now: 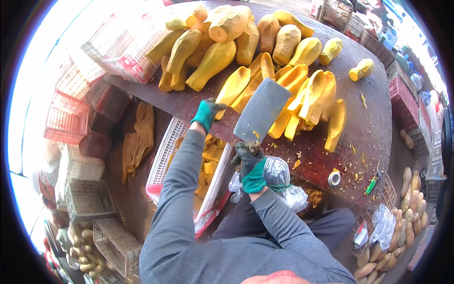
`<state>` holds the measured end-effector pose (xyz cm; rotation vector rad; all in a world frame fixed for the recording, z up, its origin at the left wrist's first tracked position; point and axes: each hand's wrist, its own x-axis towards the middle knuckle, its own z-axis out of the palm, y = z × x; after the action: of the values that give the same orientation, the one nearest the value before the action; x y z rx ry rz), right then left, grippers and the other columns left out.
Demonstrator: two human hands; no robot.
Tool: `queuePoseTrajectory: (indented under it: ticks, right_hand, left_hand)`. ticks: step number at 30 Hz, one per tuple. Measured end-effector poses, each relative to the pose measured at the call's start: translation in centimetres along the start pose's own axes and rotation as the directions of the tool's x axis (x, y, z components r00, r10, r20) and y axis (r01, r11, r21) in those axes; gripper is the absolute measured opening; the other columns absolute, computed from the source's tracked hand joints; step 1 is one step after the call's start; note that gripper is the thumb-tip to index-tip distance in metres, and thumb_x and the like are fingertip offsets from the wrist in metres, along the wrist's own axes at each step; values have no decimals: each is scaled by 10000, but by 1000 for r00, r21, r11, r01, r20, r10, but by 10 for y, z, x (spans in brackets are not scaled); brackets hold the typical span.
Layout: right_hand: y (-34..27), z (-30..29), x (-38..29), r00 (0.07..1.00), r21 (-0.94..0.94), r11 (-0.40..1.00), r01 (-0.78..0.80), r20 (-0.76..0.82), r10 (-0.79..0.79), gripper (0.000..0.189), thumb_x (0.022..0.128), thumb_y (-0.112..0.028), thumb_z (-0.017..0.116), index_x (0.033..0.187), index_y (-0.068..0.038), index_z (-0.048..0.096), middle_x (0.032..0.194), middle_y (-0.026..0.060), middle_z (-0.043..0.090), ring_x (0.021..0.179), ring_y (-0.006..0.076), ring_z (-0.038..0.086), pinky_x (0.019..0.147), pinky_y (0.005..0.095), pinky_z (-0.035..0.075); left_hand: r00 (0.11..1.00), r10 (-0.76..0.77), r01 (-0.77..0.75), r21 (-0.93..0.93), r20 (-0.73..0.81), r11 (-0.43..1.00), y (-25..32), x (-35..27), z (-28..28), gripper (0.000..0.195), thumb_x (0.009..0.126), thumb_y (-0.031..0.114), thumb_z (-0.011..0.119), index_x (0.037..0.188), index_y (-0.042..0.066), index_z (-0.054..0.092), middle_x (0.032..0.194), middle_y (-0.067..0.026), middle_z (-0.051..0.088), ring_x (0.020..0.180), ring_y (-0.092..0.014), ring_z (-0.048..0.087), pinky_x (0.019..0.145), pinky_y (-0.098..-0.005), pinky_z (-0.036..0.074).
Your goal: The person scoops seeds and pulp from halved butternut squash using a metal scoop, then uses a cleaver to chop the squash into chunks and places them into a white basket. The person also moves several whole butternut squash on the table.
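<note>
My right hand [250,165], in a dark-palmed green work glove, grips the handle of a broad cleaver [262,110]. Its blade stands tilted in front of halved squash. My left hand [208,113], gloved alike, holds the near end of a peeled, hollowed squash half [234,85] at the table's edge. More orange squash halves [315,96] lie heaped to the right of the blade. Below my left arm, a white plastic crate [166,156] contains cut squash chunks [211,156]. The blade hides part of the heap.
Whole peeled squashes [212,65] are piled across the far side of the table [365,117]. An open can [334,178] and a green-handled tool [370,186] sit at right. A filled plastic bag [276,172] is by my lap. Stacked crates [88,198] and unpeeled squashes [408,216] flank me.
</note>
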<state>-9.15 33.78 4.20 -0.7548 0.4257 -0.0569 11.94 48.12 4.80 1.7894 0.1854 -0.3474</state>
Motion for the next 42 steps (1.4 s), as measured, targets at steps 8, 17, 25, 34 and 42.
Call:
queuePoseTrajectory:
  ticks: [8,17,25,34,42]
  right_hand:
    - [-17,31,-14,959,-392,885,250,229,-169,80,922,-65,759,940,-62,682,806,-67,634,716,23,540,598,221,447]
    - [35,33,-1,894,-894,-82,441,430,127,245,863,-242,721,995,-36,717,871,275,689,844,457,684,697,483,547]
    - [61,37,-23,641,-474,535,700,747,-177,139,911,-131,726,956,-8,682,730,124,678,658,174,631,618,361,501]
    - [71,27,-38,819,-745,474,469,568,84,157,874,-164,710,977,-47,694,805,261,667,781,453,670,645,477,523]
    - [71,15,-33,887,-833,455,314,429,174,254,870,-200,735,1027,-9,676,785,173,686,729,285,682,642,425,514]
  left_hand:
    - [1000,-1,4,-284,8,959,-54,-209,-115,333,823,123,764,1106,-39,699,925,-51,721,780,-133,657,728,-257,519]
    - [994,-104,78,-462,-30,884,-129,-319,-168,559,794,271,802,1243,-18,635,896,-51,699,706,-122,648,584,-216,480]
    - [996,-78,36,-562,-51,826,-141,-311,-165,341,839,224,764,1079,2,669,835,-41,688,674,-133,636,582,-260,492]
    - [953,-236,150,-380,-190,912,-122,-302,-154,362,839,144,782,1112,-69,678,938,-73,711,776,-174,665,694,-301,531]
    - [965,-185,142,-222,-188,965,-156,-287,-150,539,788,175,849,1221,-64,636,1125,-129,708,943,-208,682,879,-331,542]
